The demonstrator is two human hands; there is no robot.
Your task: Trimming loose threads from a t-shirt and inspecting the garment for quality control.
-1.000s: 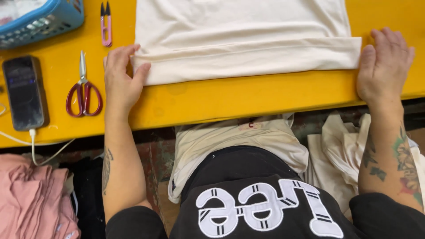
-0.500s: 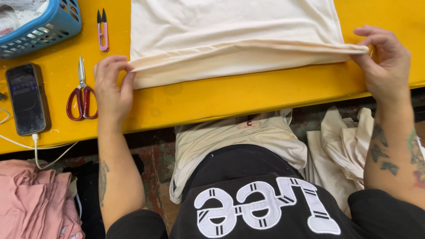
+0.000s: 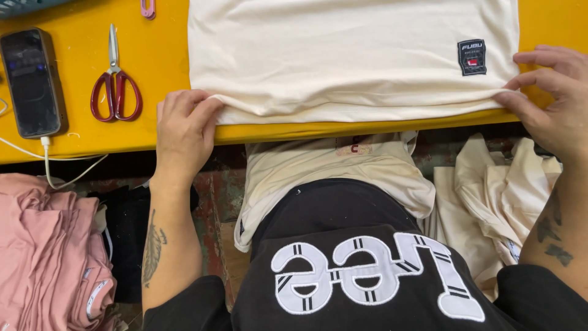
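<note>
The cream garment (image 3: 349,61) lies folded at the counter's (image 3: 79,132) near edge. The left hand (image 3: 182,132) pinches its left fold corner; the right hand (image 3: 551,101) pinches the right. Uneven pull could skew the fold, or slide it off the edge.

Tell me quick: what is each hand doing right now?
Left hand: closed, pinching the near left corner of the cream garment.
Right hand: closed, pinching its near right corner.

Cream folded garment (image 3: 343,61) with small black patch lies flat on yellow table (image 3: 79,144).
</note>
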